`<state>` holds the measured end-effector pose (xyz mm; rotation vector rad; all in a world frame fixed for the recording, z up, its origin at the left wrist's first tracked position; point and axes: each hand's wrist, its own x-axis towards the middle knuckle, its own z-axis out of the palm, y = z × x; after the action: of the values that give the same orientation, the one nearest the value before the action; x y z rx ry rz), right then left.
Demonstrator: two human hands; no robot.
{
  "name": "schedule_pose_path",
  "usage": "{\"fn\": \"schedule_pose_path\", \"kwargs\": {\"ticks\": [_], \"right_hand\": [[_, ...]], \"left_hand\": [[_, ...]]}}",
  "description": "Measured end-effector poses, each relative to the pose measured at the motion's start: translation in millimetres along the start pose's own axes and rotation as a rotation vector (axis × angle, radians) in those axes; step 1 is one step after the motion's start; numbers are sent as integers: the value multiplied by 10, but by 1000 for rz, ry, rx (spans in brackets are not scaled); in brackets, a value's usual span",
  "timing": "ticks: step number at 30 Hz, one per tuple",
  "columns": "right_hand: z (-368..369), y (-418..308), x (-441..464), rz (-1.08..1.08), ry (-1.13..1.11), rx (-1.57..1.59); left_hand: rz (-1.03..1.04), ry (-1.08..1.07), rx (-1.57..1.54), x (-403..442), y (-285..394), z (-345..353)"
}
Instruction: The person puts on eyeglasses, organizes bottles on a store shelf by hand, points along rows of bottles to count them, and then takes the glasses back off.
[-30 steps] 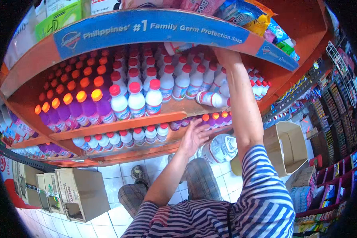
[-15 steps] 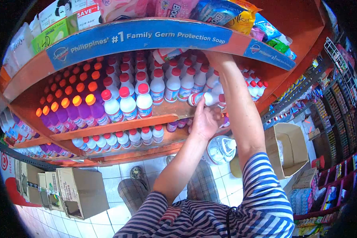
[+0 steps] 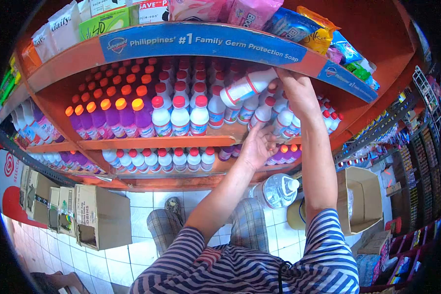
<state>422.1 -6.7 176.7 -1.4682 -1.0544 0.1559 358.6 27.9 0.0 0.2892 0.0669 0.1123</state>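
Observation:
Up under the shelf lip, my right hand (image 3: 299, 93) grips a white bleach bottle (image 3: 245, 89), tilted with its labelled base to the left. My fingers hide its cap end. Lower down, my left hand (image 3: 257, 148) is open, palm up with fingers apart, at the shelf's front edge. Its thumb is close to the base of a leaning white bottle with a red cap (image 3: 263, 111); whether they touch, I cannot tell. Another leaning white bottle (image 3: 282, 120) is just right of it. Rows of upright white bottles (image 3: 180, 121) stand to the left on the same shelf.
Purple bottles with orange caps (image 3: 143, 117) fill the shelf's left side. Soap packs line the shelf above, behind a blue sign strip (image 3: 201, 43). On the floor are a large clear jug (image 3: 275, 191), an open carton (image 3: 365, 201) and more cardboard boxes (image 3: 103, 218).
My right hand has drawn back from deep in the shelf and now shows, holding a tilted bottle. The bottle lying by my left hand now leans more upright. The view has shifted.

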Motion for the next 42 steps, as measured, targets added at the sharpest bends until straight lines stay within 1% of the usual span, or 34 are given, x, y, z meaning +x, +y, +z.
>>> {"fn": "schedule_pose_path", "kwargs": {"ticks": [5, 8, 9, 10, 13, 14, 16, 17, 18, 21, 26, 27, 31, 34, 35, 36, 38, 39, 42], "right_hand": [[-22, 2, -130, -28, 33, 55], [0, 44, -293, 18, 85, 33], [26, 81, -315, 0, 43, 38], [58, 92, -351, 0, 17, -40], [302, 148, -422, -58, -66, -97], [359, 215, -416, -47, -98, -117], [500, 206, -421, -45, -117, -274], [545, 274, -409, -155, -105, -360], [573, 263, -396, -168, -110, -382], [655, 237, -365, -204, -127, -446], [824, 264, -351, -259, -154, -600], [864, 297, -361, -273, -142, -575], [913, 263, -356, -110, -130, -474], [728, 130, -279, -55, -114, -422], [649, 89, -227, 4, -66, -332], [511, 202, -102, -194, -34, -453], [412, 88, 67, -163, -62, -483], [382, 154, 207, -130, -102, -502], [488, 263, 603, -472, 2, -912]], "left_hand": [[-20, -19, 127, -56, 21, -99], [-11, -25, 189, -156, 47, -124], [-16, -34, 214, -192, 55, -168], [-22, -42, 239, -229, 68, -239], [-23, -47, 311, -433, 82, -465], [-18, -47, 335, -517, 82, -560], [-59, -34, 351, -681, 84, -857], [-83, -33, 374, -796, 114, -974], [-108, -31, 396, -902, 156, -1082], [-169, 5, 455, -1167, 304, -1405], [-143, 142, 451, -1528, 391, -1936], [-143, 168, 450, -1558, 405, -1956], [-60, 263, 608, -1582, 419, -1955], [-1, 294, 656, -1531, 439, -1956], [14, 304, 681, -1508, 444, -1990], [29, 315, 705, -1487, 446, -2012], [35, 285, 769, -1452, 454, -2025], [41, 272, 800, -1433, 464, -2024], [12, 202, 887, -1381, 483, -1980]]}}
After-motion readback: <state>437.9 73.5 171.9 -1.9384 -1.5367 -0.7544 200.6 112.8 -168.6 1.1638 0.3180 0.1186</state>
